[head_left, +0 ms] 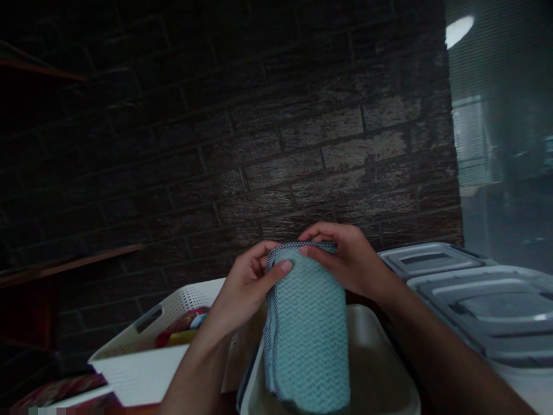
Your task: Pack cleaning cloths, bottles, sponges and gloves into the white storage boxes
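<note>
A light blue knitted cloth (309,328) with a dark striped edge hangs down in front of me. My left hand (246,285) pinches its upper left edge, thumb on the front. At the cloth's top right corner, my right hand (348,259) grips it with fingers curled over the edge. The cloth's lower end hangs over a beige tub (384,369) below both hands.
A white perforated basket (142,351) with colourful items stands to the left. Two grey lidded bins (479,300) stand to the right. A dark brick wall (259,144) rises close behind, with wooden shelves (73,262) at the left.
</note>
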A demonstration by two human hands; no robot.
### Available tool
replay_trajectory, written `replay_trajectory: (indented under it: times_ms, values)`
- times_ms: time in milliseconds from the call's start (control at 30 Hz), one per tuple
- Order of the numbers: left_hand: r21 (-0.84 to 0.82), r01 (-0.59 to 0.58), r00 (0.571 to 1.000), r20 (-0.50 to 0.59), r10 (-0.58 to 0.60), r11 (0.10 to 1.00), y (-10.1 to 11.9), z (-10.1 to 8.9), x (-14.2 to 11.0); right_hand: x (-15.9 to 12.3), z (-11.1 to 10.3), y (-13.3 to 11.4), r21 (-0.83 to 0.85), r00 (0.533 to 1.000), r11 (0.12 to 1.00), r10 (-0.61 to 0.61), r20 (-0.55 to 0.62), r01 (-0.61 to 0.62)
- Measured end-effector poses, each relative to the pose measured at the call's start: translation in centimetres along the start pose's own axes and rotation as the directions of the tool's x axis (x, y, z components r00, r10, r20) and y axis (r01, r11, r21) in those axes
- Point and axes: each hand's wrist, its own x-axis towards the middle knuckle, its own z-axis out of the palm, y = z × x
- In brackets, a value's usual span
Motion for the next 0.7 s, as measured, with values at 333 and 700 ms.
replay_trajectory:
  times_ms: [333, 700]
  values:
    - [0.027, -0.051, 0.998, 0.047, 0.049, 0.998, -0.1, 0.5, -0.1, 0.0, -0.5, -0.8, -0.160, 0.979, 0.971, -0.157, 0.127, 0.177]
    - [-0.098, -0.084, 0.994, 0.060, 0.090, 0.992, -0.2, 1.7, -0.5, -0.1, -0.4, -0.5, 0.029, 0.989, 0.990, -0.137, 0.061, 0.136]
